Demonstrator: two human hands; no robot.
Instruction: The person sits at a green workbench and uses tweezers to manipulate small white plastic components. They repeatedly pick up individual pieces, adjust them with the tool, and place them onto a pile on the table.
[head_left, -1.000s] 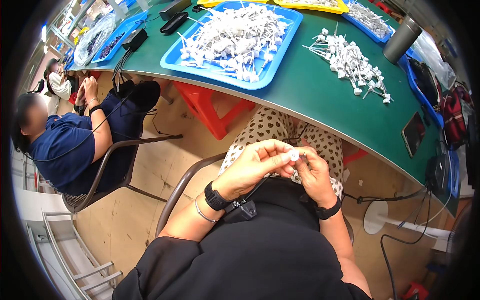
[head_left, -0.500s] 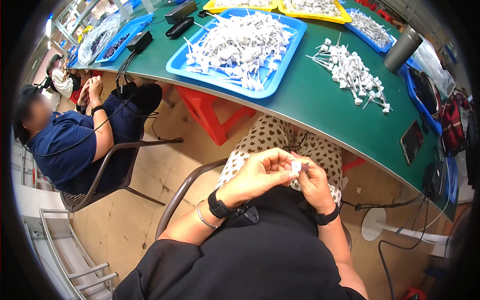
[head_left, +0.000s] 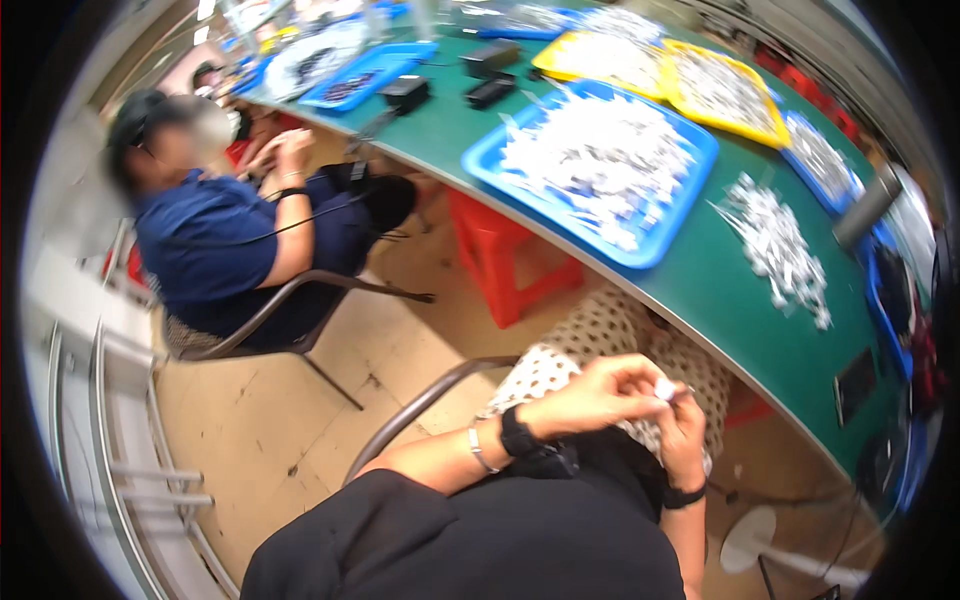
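Apparently one small white piece point(head_left: 664, 389) was in work, pinched above the lap by the fingertips of both the left hand point(head_left: 603, 393) and the right hand point(head_left: 683, 438). A white heap point(head_left: 600, 155) lay in the blue tray point(head_left: 648, 256), a loose pile point(head_left: 778, 245) beside it; which were finished could not be told. Blur and fingers hid the piece's details.

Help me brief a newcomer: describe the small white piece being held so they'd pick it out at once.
Start at the green table and drop below its front edge to the wearer's pale, dark-spotted trousers. Over them, the left hand and right hand meet, and the small white piece shows at their fingertips. Unlike the white parts heaped on the table, this one is in hand.
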